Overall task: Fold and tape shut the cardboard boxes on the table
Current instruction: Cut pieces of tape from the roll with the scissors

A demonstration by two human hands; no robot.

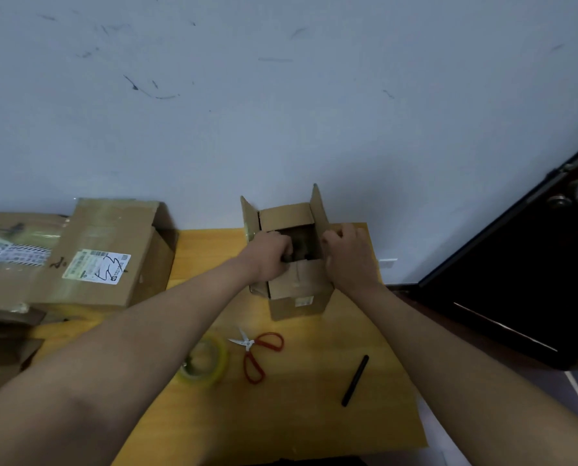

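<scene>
box (297,294): plain brown cardboard, dark inside. table (314,415): yellow-orange wood. scissors (259,354): red handles, silver blades. tape (204,364): translucent yellow roll. pen (355,380): black. big box (112,250): brown, white label with black scrawl. wall (281,95): pale grey-blue, dark scuffs. door (533,280): black.

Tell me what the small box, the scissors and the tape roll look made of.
Small box: brown matte cardboard, creased flaps. Scissors: shiny metal blades, red handles, probably plastic. Tape roll: yellowish, see-through, likely plastic film.
</scene>
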